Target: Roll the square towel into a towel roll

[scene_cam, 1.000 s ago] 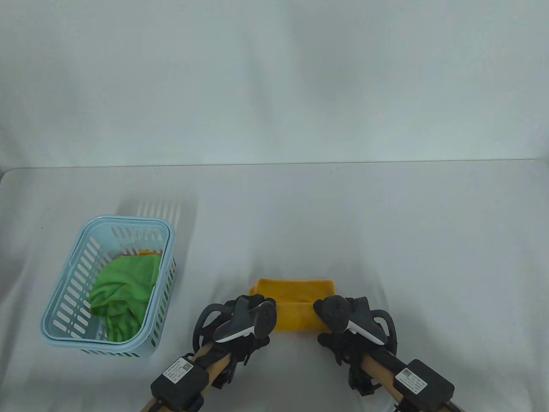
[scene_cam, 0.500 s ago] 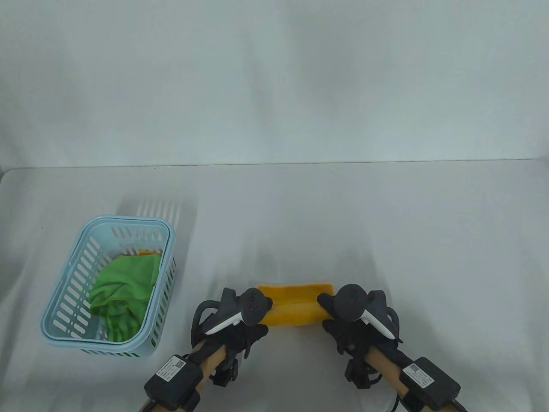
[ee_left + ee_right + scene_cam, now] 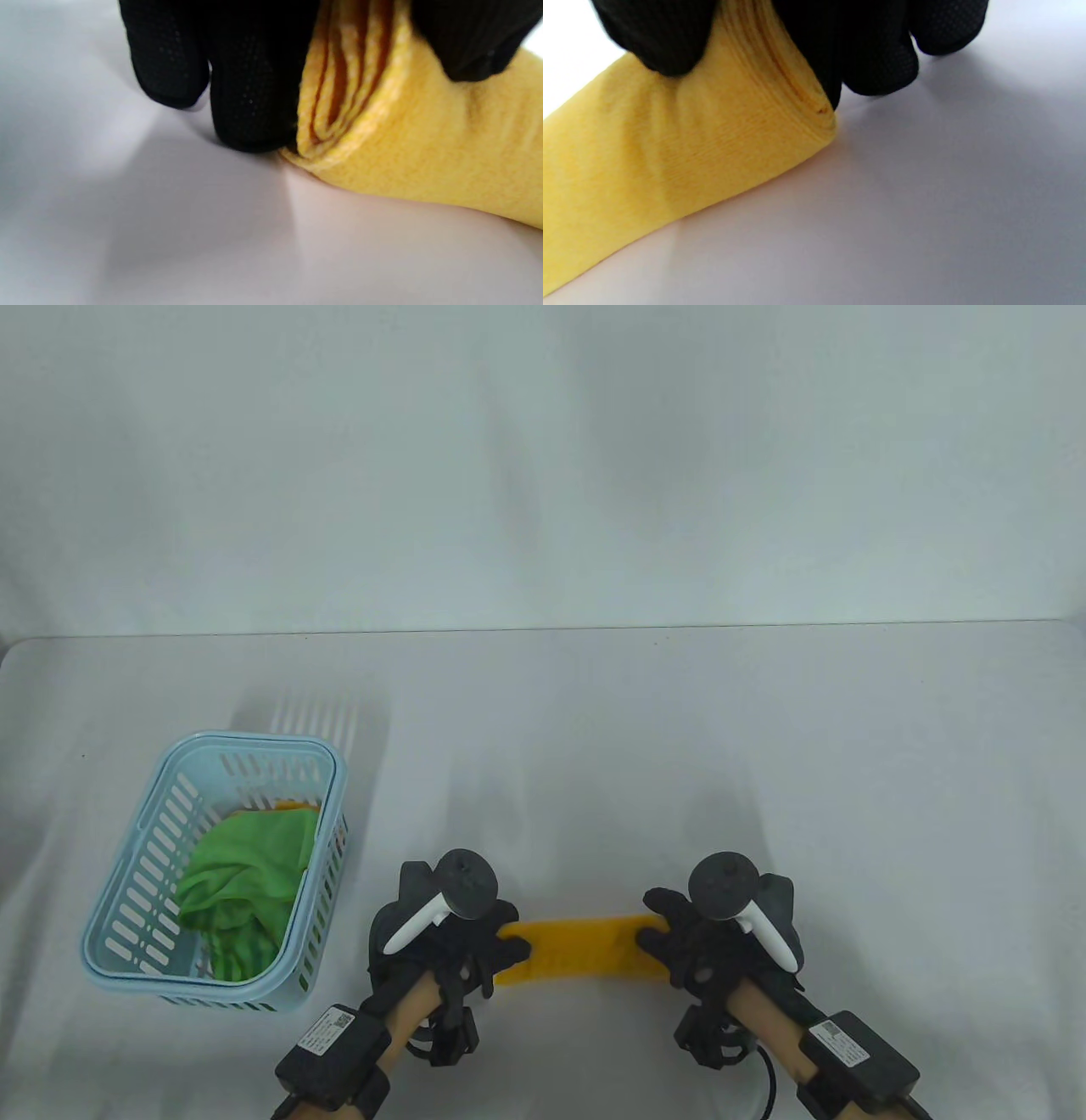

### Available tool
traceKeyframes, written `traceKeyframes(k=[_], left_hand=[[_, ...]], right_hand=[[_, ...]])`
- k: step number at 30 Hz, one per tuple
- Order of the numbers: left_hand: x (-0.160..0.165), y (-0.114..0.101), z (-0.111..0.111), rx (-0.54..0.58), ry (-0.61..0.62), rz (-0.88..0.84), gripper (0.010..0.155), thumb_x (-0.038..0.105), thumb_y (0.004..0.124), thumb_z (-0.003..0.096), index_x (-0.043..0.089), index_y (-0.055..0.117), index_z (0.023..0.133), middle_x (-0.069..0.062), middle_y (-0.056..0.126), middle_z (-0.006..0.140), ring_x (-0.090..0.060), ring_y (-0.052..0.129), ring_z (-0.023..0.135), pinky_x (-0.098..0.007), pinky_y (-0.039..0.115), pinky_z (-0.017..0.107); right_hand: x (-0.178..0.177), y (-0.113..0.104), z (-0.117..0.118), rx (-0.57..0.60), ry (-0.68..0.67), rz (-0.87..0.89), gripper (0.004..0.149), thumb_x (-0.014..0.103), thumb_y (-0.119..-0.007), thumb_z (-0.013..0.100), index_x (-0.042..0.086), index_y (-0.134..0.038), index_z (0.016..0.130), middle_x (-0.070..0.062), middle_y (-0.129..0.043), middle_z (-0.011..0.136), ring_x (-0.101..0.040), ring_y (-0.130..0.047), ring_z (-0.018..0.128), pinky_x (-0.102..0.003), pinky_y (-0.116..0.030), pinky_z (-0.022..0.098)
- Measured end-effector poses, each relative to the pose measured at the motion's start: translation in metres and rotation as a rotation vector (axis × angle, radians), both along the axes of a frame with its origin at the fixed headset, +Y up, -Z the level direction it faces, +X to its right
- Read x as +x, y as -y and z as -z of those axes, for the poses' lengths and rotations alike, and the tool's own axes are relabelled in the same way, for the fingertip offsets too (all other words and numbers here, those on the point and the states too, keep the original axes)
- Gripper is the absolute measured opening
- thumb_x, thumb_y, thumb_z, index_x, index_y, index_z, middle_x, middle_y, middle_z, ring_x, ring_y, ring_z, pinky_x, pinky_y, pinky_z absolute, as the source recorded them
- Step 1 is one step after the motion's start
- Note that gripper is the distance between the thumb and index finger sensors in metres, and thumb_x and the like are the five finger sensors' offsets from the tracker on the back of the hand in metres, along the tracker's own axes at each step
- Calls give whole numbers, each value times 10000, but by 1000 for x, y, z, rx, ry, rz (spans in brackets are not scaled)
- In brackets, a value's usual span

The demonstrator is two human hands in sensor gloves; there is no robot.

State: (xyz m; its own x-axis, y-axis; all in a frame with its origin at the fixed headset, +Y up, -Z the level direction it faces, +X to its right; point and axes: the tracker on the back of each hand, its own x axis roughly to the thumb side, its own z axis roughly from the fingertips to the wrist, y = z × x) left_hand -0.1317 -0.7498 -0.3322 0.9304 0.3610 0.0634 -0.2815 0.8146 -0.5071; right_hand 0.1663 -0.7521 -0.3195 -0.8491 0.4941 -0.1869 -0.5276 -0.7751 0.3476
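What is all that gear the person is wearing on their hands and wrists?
Both hands wear black gloves with a fine dotted texture on the fingers. Strapped to the back of the left hand and the right hand is a dark tracker with a round top and a white strip. Each wrist carries a black box with a white printed label, and a black cable trails near the right wrist.

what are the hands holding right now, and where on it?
The yellow towel, rolled: left hand grips its left end, right hand its right end.

Yellow towel (image 3: 579, 948), black gloves (image 3: 450, 937), pale blue slotted basket (image 3: 136, 848), green cloth (image 3: 246, 882), white table (image 3: 679, 729).
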Motion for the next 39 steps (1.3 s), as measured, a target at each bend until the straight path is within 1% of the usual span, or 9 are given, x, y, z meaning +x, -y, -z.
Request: traceKeyframes(k=[3, 6, 10, 16, 25, 30, 33, 36, 39], left_hand=[[0, -1, -1, 42, -29, 38, 714, 571, 769, 340, 264, 693, 980, 97, 963, 742, -167, 1021, 595, -470, 785, 613], [-1, -2, -1, 95, -73, 70, 734, 588, 749, 344, 278, 654, 1002, 90, 925, 787, -180, 989, 640, -476, 766, 629], [-6, -5, 1, 178, -106, 150, 736, 589, 732, 352, 298, 621, 1019, 80, 879, 865, -195, 955, 723, -484, 744, 652], [-13, -11, 1, 196, -131, 113, 784, 611, 737, 341, 296, 585, 1042, 38, 812, 980, -227, 923, 823, -505, 729, 672], [-8, -26, -5, 296, -77, 132, 820, 641, 746, 321, 304, 576, 1049, 22, 752, 1038, -271, 852, 915, -531, 698, 694], [-4, -40, -12, 375, -50, 149, 842, 655, 750, 310, 310, 560, 1055, 22, 720, 1060, -286, 819, 947, -541, 681, 705], [-4, -50, -16, 425, -43, 133, 847, 659, 752, 308, 312, 559, 1056, 19, 710, 1068, -289, 809, 956, -545, 674, 709], [-5, -64, -18, 479, -52, 107, 848, 658, 752, 309, 311, 556, 1058, 18, 704, 1072, -295, 800, 963, -550, 669, 711], [-7, -78, -21, 541, -62, 84, 846, 656, 752, 312, 311, 556, 1058, 19, 697, 1076, -298, 791, 969, -551, 665, 714]], right_hand=[[0, 0, -1, 25, 26, -25, 674, 539, -781, 310, 313, -629, 927, 13, -943, 639, -261, -862, 665, -528, -675, 601], [2, 1, 0, 61, 43, -78, 666, 532, -770, 317, 341, -607, 934, 24, -884, 731, -271, -806, 724, -534, -638, 629], [6, 2, 2, 60, 63, -65, 653, 513, -769, 327, 351, -600, 937, 23, -821, 829, -277, -763, 766, -540, -609, 649], [10, -6, 3, 78, 61, -21, 699, 539, -778, 312, 348, -568, 951, 18, -729, 947, -306, -702, 893, -563, -589, 668], [6, -16, -1, 128, 7, -37, 736, 552, -788, 301, 358, -530, 962, 33, -644, 1008, -316, -614, 969, -580, -540, 697], [1, -21, -4, 164, -49, -46, 748, 539, -798, 301, 360, -506, 965, 46, -577, 1039, -314, -548, 1005, -591, -495, 718], [-6, -25, -7, 196, -148, -31, 736, 511, -783, 320, 365, -467, 969, 56, -512, 1062, -306, -478, 1039, -597, -438, 739], [-18, -34, -14, 250, -206, -30, 742, 509, -776, 325, 364, -443, 972, 60, -482, 1074, -308, -458, 1049, -600, -424, 743], [-36, -42, -18, 281, -267, -78, 755, 514, -779, 322, 367, -430, 975, 65, -468, 1080, -306, -444, 1058, -602, -417, 747]])
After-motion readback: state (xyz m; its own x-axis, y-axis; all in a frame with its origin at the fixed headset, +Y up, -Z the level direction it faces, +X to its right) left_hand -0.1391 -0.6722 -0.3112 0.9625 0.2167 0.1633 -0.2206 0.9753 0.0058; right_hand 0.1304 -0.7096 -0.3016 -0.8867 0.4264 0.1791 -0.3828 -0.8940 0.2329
